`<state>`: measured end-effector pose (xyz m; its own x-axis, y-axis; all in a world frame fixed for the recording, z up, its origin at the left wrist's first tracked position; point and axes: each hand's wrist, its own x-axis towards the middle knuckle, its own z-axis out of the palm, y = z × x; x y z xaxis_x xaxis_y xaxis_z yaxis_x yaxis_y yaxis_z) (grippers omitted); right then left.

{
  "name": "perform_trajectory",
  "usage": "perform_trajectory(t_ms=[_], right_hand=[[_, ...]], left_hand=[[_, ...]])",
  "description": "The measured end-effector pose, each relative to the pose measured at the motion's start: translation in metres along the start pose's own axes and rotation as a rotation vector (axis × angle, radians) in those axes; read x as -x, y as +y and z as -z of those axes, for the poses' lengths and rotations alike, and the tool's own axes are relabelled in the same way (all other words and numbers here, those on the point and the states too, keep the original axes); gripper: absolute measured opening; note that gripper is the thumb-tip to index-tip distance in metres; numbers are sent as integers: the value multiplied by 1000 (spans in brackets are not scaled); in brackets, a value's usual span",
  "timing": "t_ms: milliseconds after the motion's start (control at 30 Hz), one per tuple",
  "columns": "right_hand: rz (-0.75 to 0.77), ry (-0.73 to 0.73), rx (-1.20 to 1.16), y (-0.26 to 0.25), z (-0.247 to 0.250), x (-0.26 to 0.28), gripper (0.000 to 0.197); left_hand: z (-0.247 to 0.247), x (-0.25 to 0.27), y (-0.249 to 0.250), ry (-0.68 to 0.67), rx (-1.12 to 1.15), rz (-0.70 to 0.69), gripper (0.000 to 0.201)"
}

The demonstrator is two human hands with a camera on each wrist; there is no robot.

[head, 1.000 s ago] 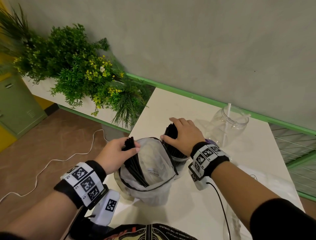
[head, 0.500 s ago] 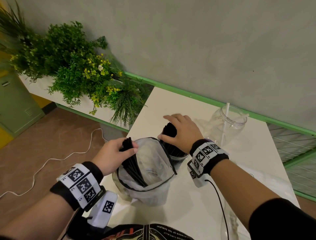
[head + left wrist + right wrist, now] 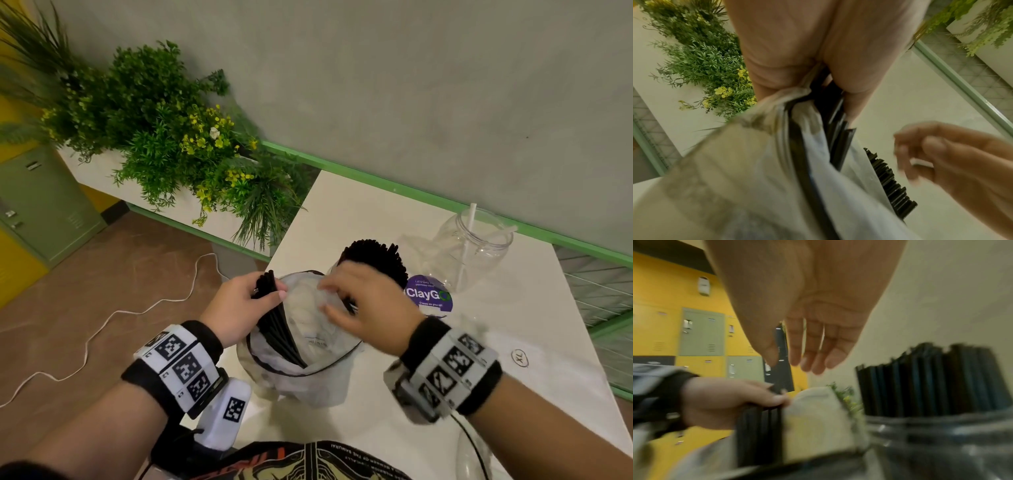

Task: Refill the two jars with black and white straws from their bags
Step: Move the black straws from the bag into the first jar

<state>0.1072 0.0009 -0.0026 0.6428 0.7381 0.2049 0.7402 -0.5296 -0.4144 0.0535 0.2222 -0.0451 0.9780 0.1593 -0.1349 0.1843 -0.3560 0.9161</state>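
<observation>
I see the bag [image 3: 308, 346] of black straws standing open on the white table [image 3: 534, 325], right at the near edge in front of me, and a small bunch of black straws [image 3: 279, 329] leans against its left side, their tops poking out over the rim. My left hand [image 3: 236, 308] grips that bunch together with the bag's rim, thumb pressed across the straw tops (the left wrist view shows plastic and straws pinched in the same grasp). My right hand [image 3: 366, 305] hovers over the bag's mouth with its fingers loose and spread, holding nothing; it is blurred in all three views. Just behind the bag, touching or nearly touching it, stands the first jar [image 3: 941, 434], packed with upright black straws [image 3: 373, 257] whose ends rise well above its neck. Farther back and to the right, near the wall, is the second jar [image 3: 472, 243], clear, with a single white straw [image 3: 467, 240] leaning inside it. Between the two jars a round purple sticker [image 3: 430, 294] reading ClayGo lies on the tabletop. To the right of the table, a clear plastic bag [image 3: 534, 363] marked XL lies flat. Beyond the table's left edge sits a planter [image 3: 164, 137] of green leaves and yellow flowers, a white cable [image 3: 102, 322] trails over the brown floor, and green lockers [image 3: 41, 202] stand against a yellow wall.
</observation>
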Motion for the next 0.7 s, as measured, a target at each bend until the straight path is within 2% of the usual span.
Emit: perform_trajectory(t_ms=[100, 200, 467, 633, 700], right_hand=[[-90, -240, -39, -22, -27, 18, 27], [-130, -323, 33, -32, -49, 27, 29], [-386, -182, -4, -37, -82, 3, 55], [-470, -70, -196, -28, -89, 3, 72], [-489, -28, -242, -25, -89, 4, 72]], left_hand=[[-3, 1, -2, 36, 22, 8, 4], [-6, 2, -2, 58, 36, 5, 4], [-17, 4, -3, 121, 80, 44, 1], [-13, 6, -1, 103, 102, 50, 3], [-12, 7, 0, 96, 122, 56, 4]])
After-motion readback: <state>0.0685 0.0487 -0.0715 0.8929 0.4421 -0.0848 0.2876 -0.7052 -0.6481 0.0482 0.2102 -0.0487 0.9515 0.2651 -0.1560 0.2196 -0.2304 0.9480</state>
